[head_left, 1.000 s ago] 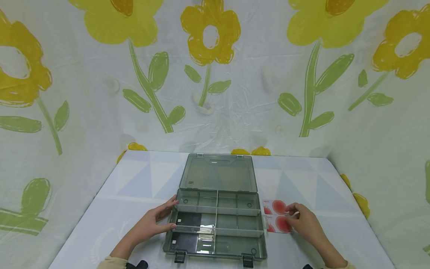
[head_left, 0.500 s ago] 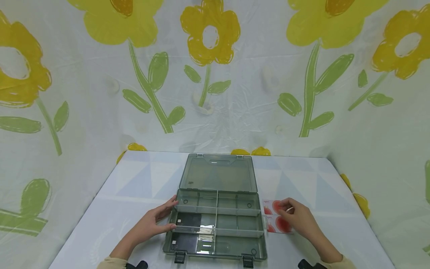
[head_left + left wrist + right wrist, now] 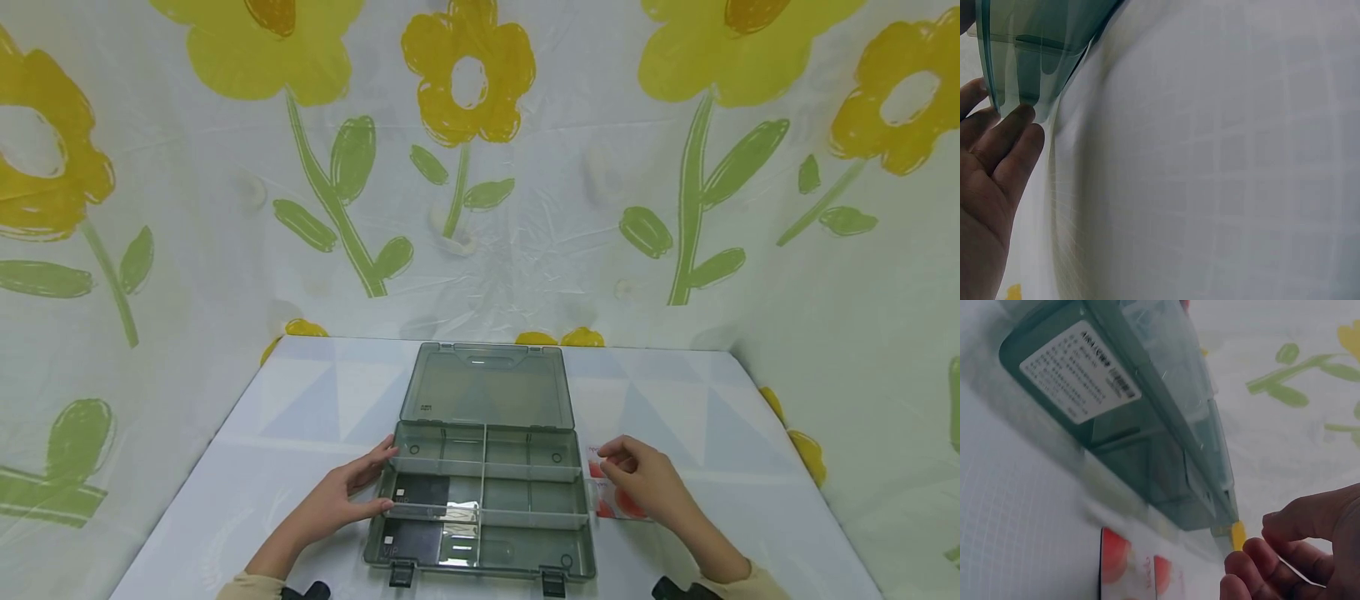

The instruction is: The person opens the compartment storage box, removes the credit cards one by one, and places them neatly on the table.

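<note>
A translucent grey-green compartment box (image 3: 588, 550) lies open on the table, its lid (image 3: 487, 387) folded back. Two dark cards marked VIP sit in its left compartments: one card (image 3: 431, 493) in the middle row, another card (image 3: 416, 540) in the front row. My left hand (image 3: 337, 496) rests against the box's left side, its fairly straight fingers (image 3: 1013, 140) touching the wall. To the right of the box lie two white-and-red cards (image 3: 606, 504). My right hand (image 3: 652, 487) hovers above them, fingers (image 3: 1250, 562) loosely bent with nothing visible between them, partly hiding both cards.
Two black latches (image 3: 401, 575) hang at the box's front edge. Clear dividers (image 3: 532, 521) part the compartments. A white label (image 3: 1079, 372) is stuck on the box's outside. A flower-printed curtain (image 3: 555, 250) surrounds the white-and-blue table (image 3: 300, 417).
My right hand has moved left over the red cards toward the box's right side, and the cards stay where they lie. The left hand and the box keep their places.
</note>
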A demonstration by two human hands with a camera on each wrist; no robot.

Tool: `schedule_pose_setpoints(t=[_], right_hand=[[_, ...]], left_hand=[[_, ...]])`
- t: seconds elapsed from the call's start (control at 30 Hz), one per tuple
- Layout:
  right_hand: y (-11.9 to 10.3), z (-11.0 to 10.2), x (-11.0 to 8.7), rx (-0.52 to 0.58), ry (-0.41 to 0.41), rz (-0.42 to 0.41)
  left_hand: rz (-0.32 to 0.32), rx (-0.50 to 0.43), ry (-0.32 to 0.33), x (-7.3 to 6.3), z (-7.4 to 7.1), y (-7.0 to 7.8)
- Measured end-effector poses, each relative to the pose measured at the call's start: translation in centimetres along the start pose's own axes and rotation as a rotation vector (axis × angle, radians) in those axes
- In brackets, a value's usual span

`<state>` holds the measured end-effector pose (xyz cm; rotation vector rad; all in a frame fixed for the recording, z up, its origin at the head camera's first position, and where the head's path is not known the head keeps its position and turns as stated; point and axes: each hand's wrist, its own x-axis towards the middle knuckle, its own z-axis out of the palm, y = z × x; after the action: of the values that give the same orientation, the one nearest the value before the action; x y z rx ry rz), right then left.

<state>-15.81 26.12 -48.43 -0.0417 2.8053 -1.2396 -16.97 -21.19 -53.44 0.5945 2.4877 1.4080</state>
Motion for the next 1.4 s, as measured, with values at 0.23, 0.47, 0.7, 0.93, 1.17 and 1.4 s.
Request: schedule_pose_setpoints(t=[0.23,0.47,0.7,0.93,1.17,1.4], right_hand=[[-1.7,0.7,0.1,0.031,-0.021,-0.051],[-3.1,1.8,0.4,0.039,-0.067,-0.097],[-3.8,2.6,0.6,0.052,-0.101,-0.207],[-4.6,3.6,0.9,0.062,-0.153,-0.198],[-5.8,4.7,1.2,0.062,-0.185,-0.252],[-7.0,6.0,1.6,0.064,-0.238,-0.275]], left_hand=[[-0.012,-0.016,-0.007,0.0,0.0,0.0],[-0.015,-0.003,-0.001,0.0,0.0,-0.1],[-0.053,-0.016,-0.004,0.0,0.0,0.1],[-0.048,-0.025,-0.004,0.0,0.0,0.0],[-0.051,-0.027,0.004,0.1,0.0,-0.1],[-0.050,-0.012,0.008,0.1,0.1,0.1]])
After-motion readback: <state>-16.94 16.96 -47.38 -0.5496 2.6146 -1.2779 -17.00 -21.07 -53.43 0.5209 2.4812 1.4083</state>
